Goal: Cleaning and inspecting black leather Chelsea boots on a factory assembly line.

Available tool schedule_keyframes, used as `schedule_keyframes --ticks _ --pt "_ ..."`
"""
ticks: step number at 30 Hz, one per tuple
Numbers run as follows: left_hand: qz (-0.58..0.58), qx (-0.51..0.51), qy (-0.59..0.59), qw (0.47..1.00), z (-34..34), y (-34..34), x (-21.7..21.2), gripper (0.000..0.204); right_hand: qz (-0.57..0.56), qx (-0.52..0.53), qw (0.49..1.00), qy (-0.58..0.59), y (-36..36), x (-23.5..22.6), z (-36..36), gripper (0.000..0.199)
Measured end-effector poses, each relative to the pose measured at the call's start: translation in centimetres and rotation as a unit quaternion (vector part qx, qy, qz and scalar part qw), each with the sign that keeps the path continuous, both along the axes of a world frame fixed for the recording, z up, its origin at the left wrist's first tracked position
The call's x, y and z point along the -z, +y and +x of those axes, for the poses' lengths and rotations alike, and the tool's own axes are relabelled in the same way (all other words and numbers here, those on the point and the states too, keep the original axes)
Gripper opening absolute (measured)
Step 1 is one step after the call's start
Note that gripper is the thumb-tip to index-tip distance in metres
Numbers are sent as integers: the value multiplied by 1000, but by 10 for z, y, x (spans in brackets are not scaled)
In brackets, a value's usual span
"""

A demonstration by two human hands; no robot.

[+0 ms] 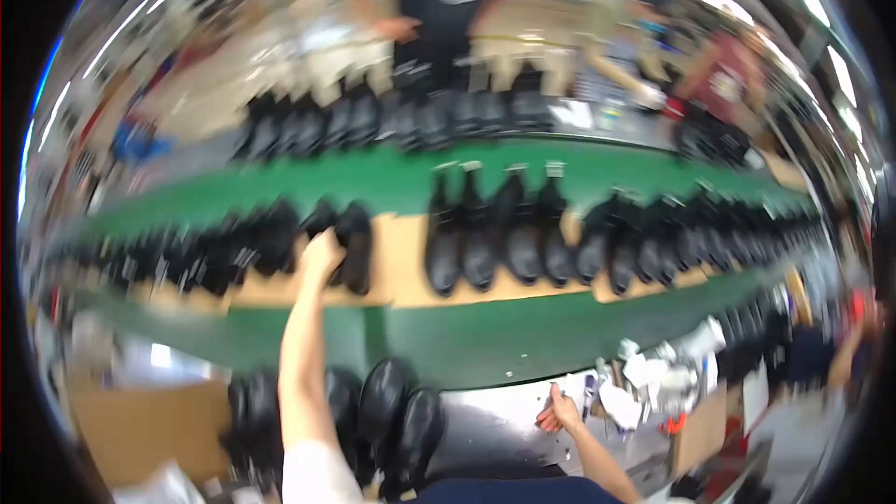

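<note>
My left hand (322, 255) reaches far out onto a green conveyor belt, its fingers closed around a black shoe (320, 216). Motion blur softens the grip, and the hand covers part of that shoe. Right beside it stands another black shoe (356, 250), on the same tan board (381, 271). Lower down, my right hand (558, 413) hovers over a grey metal worktop (495, 425), thumb raised and fingers loosely apart, with nothing in it. Close to my left forearm lie several black shoes (385, 401) at the worktop's left side.
Rows of black shoes (481, 252) line the green belt (448, 341), more along its far side (434, 121). Crumpled white material (658, 373) clutters the worktop's right. A cardboard box (149, 429) stands lower left. Across the belt is a person in a dark shirt (439, 9); others work at right.
</note>
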State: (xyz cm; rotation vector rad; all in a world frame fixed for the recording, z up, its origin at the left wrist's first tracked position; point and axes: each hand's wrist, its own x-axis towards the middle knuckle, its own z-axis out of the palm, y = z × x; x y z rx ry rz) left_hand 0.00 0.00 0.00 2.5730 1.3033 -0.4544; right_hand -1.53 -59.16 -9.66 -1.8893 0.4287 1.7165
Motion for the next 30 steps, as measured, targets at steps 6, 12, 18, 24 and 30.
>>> schedule_keyframes --ticks 6,12,18,24,30 --pt "132 -110 -150 974 46 104 30 22 43 -24 990 -136 91 54 162 101" --pt "162 -71 -161 971 79 93 43 15 19 -22 987 -156 67 53 187 101" --pt "200 -87 -98 971 83 118 28 19 13 -23 989 -147 67 44 190 100" --pt "203 -54 -18 978 115 126 5 16 5 -10 989 -145 74 48 184 100" --pt "61 187 -381 903 235 42 -36 32 9 22 987 -156 70 35 187 98"
